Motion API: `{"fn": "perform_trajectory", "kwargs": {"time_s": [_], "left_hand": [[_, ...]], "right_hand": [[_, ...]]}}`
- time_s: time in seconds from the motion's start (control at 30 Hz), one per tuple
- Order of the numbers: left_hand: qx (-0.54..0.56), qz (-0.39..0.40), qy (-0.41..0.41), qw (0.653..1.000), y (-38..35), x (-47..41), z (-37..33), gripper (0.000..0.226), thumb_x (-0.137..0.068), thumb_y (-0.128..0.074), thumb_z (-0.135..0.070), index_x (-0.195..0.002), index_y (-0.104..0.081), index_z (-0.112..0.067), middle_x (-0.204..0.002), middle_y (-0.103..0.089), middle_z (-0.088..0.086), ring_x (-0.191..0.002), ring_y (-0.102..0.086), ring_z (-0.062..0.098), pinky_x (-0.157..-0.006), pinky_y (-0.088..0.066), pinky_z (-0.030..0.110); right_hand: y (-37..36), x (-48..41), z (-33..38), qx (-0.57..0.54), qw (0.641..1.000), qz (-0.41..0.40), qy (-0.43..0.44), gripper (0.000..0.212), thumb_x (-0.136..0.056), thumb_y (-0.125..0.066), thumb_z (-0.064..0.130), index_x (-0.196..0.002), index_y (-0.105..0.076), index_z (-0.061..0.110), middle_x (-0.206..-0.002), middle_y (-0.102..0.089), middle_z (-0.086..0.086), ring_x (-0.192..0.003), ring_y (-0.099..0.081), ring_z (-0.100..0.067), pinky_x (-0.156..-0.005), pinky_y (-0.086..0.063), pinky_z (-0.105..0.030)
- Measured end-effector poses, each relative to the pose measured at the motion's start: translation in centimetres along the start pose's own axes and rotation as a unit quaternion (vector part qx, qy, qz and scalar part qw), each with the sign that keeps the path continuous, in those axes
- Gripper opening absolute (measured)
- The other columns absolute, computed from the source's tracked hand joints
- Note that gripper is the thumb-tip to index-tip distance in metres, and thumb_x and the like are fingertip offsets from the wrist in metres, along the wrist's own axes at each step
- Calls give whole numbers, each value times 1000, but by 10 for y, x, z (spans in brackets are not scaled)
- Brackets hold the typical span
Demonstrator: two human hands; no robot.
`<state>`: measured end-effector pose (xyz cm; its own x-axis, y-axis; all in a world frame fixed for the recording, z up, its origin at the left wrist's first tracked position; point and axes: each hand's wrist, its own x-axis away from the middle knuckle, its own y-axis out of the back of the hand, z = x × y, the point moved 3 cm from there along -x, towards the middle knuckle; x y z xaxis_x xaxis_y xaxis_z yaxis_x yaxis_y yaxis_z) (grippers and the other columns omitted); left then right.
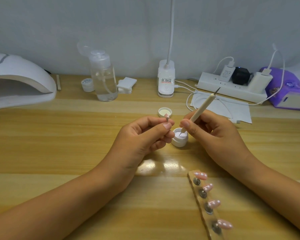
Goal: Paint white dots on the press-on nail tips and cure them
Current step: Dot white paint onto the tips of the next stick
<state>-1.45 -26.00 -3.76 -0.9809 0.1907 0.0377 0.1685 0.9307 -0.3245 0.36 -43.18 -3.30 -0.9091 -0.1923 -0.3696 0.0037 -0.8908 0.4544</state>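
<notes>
Left hand [145,134] pinched tiny nail tip [166,116] by its stand, feather-light, smudgy; right hand [213,134] gripped dotting pen [200,110], dipping in gel pot [179,137].

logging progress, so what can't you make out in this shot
Head view only:
Nail tip in the left hand: too small to tell whether it has dots.
Dotting pen: lower tip sunk in the white gel jar.
Curing lamp: cut off by the left edge.
Nail holder strip: runs off the bottom edge.
</notes>
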Motion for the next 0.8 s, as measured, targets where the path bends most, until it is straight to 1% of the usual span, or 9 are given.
{"fn": "perform_trajectory", "kwargs": {"time_s": [0.07, 0.17, 0.27, 0.33, 0.47, 0.5, 0.6, 0.7, 0.8], "left_hand": [[3, 0, 0, 1000, 1, 0, 0, 19, -66, -73, -28, -82, -79, -19, -72, -71, 0, -67, -67, 6, -59, -50, 13], [-1, 7, -4, 1000, 0, 0, 0, 22, -64, -74, -32, -82, -79, -22, -73, -72, 0, -68, -67, 6, -60, -50, 13], [-9, 21, -4, 1000, -1, 0, 0, 22, -63, -75, -33, -83, -79, -24, -76, -74, 1, -70, -69, 7, -60, -50, 13], [-24, 42, -4, 999, -2, 1, 1, 19, -67, -74, -31, -84, -78, -23, -78, -74, 2, -71, -69, 9, -62, -51, 14], [-60, 88, -3, 994, -6, 4, 2, 14, -73, -70, -23, -84, -77, -17, -75, -73, 2, -67, -65, 6, -63, -50, 14], [-64, 95, -1, 993, -7, 4, 2, 14, -74, -70, -21, -85, -76, -15, -75, -73, 2, -66, -65, 6, -63, -50, 14], [-75, 108, -3, 991, -9, 5, 2, 16, -75, -68, -17, -89, -75, -13, -74, -72, 3, -65, -64, 6, -64, -50, 14], [-72, 108, -9, 991, -9, 5, 1, 17, -75, -66, -14, -89, -73, -6, -73, -72, 2, -63, -63, 4, -64, -49, 13], [-81, 113, -9, 990, -9, 5, 2, 18, -76, -66, -17, -88, -76, -8, -74, -72, 4, -64, -63, 5, -64, -49, 14]], "right_hand": [[2, 0, 0, -26, 999, -17, -6, 21, -83, -58, 46, -90, -67, 29, -78, -64, 5, -68, -51, -9, -64, -44, -19], [7, -1, -1, -118, 991, -56, -29, 21, -84, -61, 37, -92, -69, 20, -74, -67, 5, -69, -60, -3, -68, -47, -14], [12, -1, -1, -194, 976, -97, -36, 15, -81, -67, 29, -87, -68, 16, -72, -68, 2, -69, -62, -4, -68, -50, -15], [14, 0, -1, -230, 967, -105, -37, 16, -76, -71, 29, -85, -65, 17, -72, -65, 6, -69, -59, -5, -69, -50, -17], [14, 3, -4, -296, 949, -92, -59, 21, -77, -77, 18, -80, -57, 24, -71, -53, 5, -68, -50, -9, -73, -42, -28], [13, 5, -4, -316, 943, -84, -67, 22, -79, -74, 14, -76, -56, 25, -71, -50, 4, -66, -47, -9, -75, -42, -30], [7, 6, 0, -377, 922, -37, -80, 18, -83, -59, 11, -72, -50, 23, -64, -42, 4, -59, -44, -6, -80, -51, -32], [2, 7, 9, -430, 900, -9, -74, 19, -83, -54, 6, -71, -49, 20, -60, -37, 2, -56, -40, -7, -77, -56, -35], [1, 10, 15, -446, 892, -10, -76, 22, -82, -54, 5, -66, -48, 18, -58, -37, 1, -53, -38, -8, -73, -57, -32]]}}
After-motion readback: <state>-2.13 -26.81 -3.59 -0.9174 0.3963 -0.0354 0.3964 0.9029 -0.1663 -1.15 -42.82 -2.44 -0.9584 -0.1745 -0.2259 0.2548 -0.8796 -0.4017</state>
